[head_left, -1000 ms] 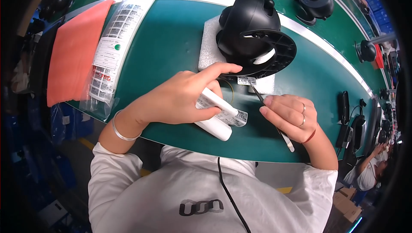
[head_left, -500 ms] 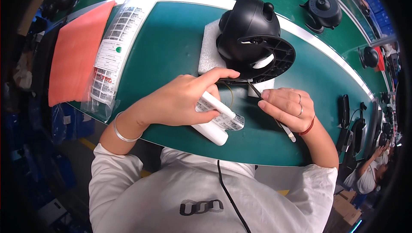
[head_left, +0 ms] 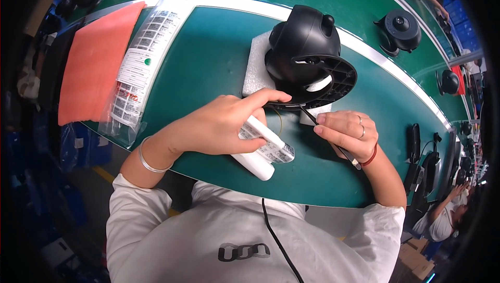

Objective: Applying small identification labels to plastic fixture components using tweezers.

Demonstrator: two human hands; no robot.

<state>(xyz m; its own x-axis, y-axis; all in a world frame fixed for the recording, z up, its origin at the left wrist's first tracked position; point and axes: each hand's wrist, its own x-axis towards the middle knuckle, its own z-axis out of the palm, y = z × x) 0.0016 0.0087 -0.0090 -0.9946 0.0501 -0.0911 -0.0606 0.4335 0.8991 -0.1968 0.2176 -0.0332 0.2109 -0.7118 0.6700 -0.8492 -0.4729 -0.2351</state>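
Observation:
A black round device [head_left: 307, 56] lies tilted on a white foam pad [head_left: 258, 67] on the green table [head_left: 219, 54]. My left hand [head_left: 224, 124] reaches toward its lower rim with the index finger stretched out, and it grips a white roll of printed labels [head_left: 265, 145]. My right hand [head_left: 346, 132] is shut on a thin dark tool [head_left: 333, 145], whose tip touches the device's rim. A thin yellowish wire [head_left: 280, 119] shows under my left fingers.
An orange sheet [head_left: 96, 61] and a clear bag of printed label sheets [head_left: 140, 64] lie at the left. More black devices [head_left: 398, 30] stand at the right along a white strip. Dark tools [head_left: 414, 142] lie at the right edge. Another person [head_left: 442, 220] sits at the lower right.
The black device and foam pad sit a little further right and nearer my hands in the picture. My right hand has moved up to the rim with the tool.

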